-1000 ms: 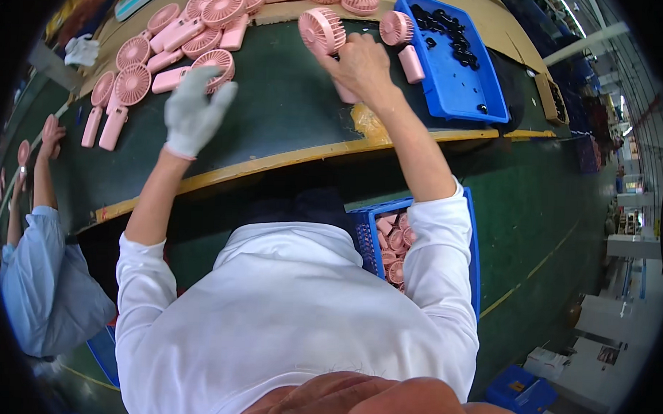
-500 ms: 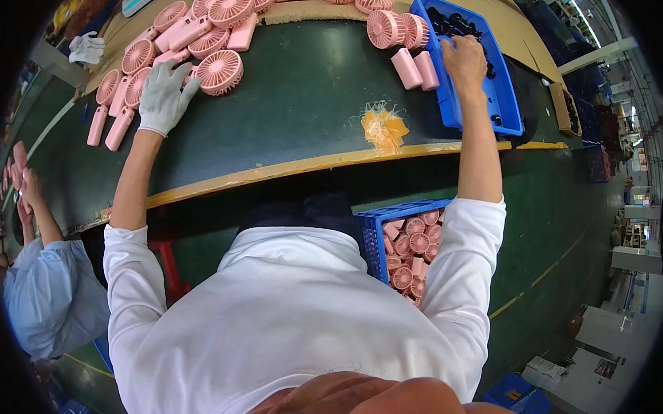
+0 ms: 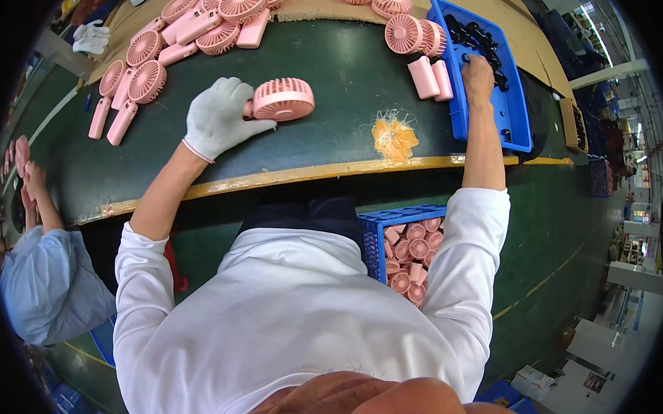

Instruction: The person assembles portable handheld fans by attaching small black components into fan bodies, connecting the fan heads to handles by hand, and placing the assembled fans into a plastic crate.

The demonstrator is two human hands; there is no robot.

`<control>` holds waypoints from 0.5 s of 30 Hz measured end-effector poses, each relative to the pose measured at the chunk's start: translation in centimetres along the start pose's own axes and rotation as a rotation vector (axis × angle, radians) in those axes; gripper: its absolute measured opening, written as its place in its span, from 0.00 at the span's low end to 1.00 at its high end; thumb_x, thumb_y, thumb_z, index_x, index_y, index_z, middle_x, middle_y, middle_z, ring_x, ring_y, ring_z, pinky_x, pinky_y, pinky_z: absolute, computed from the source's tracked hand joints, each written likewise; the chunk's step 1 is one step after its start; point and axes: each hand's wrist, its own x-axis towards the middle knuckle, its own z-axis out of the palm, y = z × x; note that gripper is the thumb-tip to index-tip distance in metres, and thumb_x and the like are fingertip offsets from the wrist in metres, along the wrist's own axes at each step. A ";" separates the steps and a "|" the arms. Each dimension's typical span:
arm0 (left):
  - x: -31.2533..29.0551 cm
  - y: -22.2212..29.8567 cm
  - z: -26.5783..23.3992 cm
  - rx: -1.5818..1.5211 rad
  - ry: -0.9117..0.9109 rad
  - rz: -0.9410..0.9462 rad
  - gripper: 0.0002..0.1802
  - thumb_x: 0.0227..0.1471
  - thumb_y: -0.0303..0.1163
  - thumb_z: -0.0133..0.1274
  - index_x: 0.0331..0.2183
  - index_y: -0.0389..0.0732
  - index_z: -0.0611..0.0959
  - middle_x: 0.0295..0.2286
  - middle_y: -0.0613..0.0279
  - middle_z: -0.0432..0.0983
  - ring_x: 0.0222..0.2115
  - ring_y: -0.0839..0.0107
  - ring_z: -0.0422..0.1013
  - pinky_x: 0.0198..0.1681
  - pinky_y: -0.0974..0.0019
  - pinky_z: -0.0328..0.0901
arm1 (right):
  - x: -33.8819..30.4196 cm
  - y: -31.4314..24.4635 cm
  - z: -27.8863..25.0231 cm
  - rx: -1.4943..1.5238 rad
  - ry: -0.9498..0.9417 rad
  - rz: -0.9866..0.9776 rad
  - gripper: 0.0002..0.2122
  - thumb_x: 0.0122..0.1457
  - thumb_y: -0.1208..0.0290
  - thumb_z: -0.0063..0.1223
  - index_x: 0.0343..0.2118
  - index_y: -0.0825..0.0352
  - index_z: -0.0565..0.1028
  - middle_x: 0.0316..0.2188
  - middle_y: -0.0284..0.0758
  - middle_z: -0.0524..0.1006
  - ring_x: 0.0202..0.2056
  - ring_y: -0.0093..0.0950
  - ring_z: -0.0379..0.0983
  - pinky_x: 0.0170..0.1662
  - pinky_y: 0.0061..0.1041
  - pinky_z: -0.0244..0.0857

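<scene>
Left hand [image 3: 221,117] holds pink fan [image 3: 285,102], right hand [image 3: 477,79] in blue tray [image 3: 504,114], grip unclear; likely picking, next calls for isolating one from the black parts [image 3: 475,37].

I have a dark green bench [image 3: 329,68] across my view from 9 to 2 o'clock, its near edge yellow. I see a pink fan heap [image 3: 199,27] at 11 and more fans [image 3: 121,123] at 10. Two side-by-side fans [image 3: 424,77] lie at 1, above an orange patch [image 3: 394,140]. I find a blue tray [image 3: 510,104] between 1 and 2, and brown cardboard [image 3: 360,12] along the far edge at 12
</scene>
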 end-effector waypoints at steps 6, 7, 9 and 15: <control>-0.9 0.6 -0.4 -0.035 -0.159 -0.169 0.22 0.39 0.51 0.62 0.25 0.42 0.77 0.26 0.59 0.74 0.28 0.59 0.73 0.27 0.58 0.67 | -2.1 -5.3 -6.8 0.659 0.545 0.269 0.08 0.50 0.73 0.58 0.31 0.72 0.77 0.25 0.36 0.77 0.27 0.25 0.73 0.33 0.23 0.66; -0.8 0.5 -0.4 -0.022 -0.164 -0.137 0.22 0.39 0.52 0.61 0.23 0.42 0.78 0.24 0.58 0.74 0.27 0.58 0.73 0.27 0.58 0.67 | -3.4 -6.5 -7.7 0.778 0.589 0.252 0.07 0.49 0.75 0.59 0.31 0.72 0.77 0.26 0.34 0.76 0.26 0.22 0.72 0.32 0.22 0.67; -0.4 0.7 -0.5 0.007 -0.172 -0.120 0.23 0.43 0.55 0.56 0.20 0.42 0.79 0.20 0.57 0.75 0.24 0.56 0.73 0.25 0.57 0.66 | -6.5 -10.4 -9.3 1.022 0.569 0.261 0.07 0.50 0.77 0.59 0.31 0.74 0.77 0.26 0.31 0.75 0.25 0.18 0.70 0.30 0.21 0.67; 1.6 1.3 2.3 -0.928 -0.052 -0.673 0.25 0.50 0.53 0.52 0.23 0.39 0.82 0.19 0.60 0.77 0.21 0.67 0.74 0.26 0.67 0.66 | -14.0 -23.0 -12.6 1.708 0.270 0.264 0.05 0.57 0.78 0.53 0.35 0.73 0.73 0.29 0.34 0.75 0.27 0.19 0.73 0.26 0.16 0.67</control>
